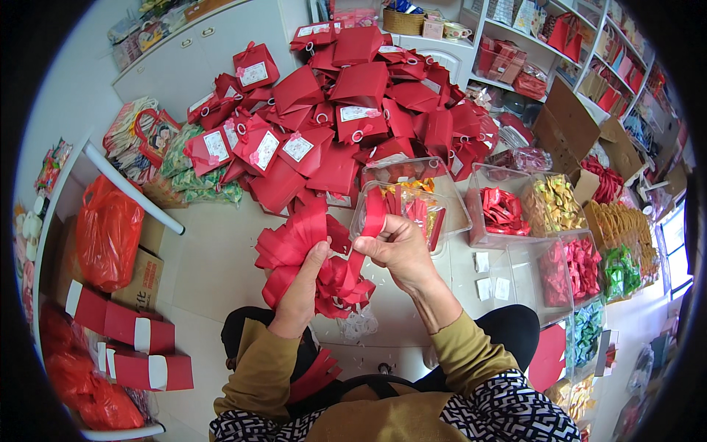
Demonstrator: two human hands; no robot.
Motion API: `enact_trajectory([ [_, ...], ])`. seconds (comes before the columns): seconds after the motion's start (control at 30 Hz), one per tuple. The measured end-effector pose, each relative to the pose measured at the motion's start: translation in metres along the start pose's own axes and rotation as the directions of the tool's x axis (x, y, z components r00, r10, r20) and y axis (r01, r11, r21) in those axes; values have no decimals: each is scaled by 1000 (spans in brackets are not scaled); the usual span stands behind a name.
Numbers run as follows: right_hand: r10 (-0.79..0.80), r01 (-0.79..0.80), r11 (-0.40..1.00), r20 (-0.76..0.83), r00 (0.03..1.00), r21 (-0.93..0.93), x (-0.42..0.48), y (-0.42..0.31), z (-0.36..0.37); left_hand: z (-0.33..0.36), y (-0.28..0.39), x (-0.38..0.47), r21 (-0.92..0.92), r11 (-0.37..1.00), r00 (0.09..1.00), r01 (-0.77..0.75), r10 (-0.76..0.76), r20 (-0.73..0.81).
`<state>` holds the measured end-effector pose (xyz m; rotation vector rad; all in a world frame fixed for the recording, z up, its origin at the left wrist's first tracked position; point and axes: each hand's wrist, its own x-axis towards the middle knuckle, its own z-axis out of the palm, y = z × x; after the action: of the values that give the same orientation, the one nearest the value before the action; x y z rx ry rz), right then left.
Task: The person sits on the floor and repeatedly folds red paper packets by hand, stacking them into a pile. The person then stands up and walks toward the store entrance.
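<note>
A thick bunch of red ribbon strips is held in my left hand, thumb across its front. My right hand pinches one red ribbon between thumb and fingers, just right of the bunch; the ribbon curves up into a loop and runs down towards the bunch. Beyond my hands lies a large heap of red gift boxes, many with white labels and small white rings. More red strips rest at my lap. Small pale scraps are scattered on the floor below my right hand.
Clear plastic bins with red and gold wrapped pieces stand at the right. An open cardboard box is behind them. At the left are a red plastic bag, folded red boxes and a white rail.
</note>
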<state>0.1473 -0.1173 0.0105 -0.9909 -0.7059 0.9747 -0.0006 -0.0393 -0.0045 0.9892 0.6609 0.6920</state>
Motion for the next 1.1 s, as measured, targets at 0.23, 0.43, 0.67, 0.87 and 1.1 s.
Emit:
enact_trajectory([
  [0.23, -38, 30, 989, -56, 998, -144, 1, 14, -3, -2, -3, 3, -12, 998, 998, -69, 69, -10],
  [0.43, 74, -71, 996, -55, 996, 51, 2, 5, -3, 1, 0, 2, -39, 996, 997, -81, 81, -20],
  [0.67, -84, 81, 912, 9, 996, -403, 5, 15, -13, -8, -5, 5, -43, 998, 999, -38, 39, 29],
  [0.87, -238, 174, 733, -8, 971, -658, 4, 9, -6, -3, -4, 3, -35, 999, 1000, -7, 7, 1],
  [1.1, -350, 168, 693, -123, 929, -701, 1, 6, 1, -5, -19, 7, -44, 996, 997, -74, 76, 23],
])
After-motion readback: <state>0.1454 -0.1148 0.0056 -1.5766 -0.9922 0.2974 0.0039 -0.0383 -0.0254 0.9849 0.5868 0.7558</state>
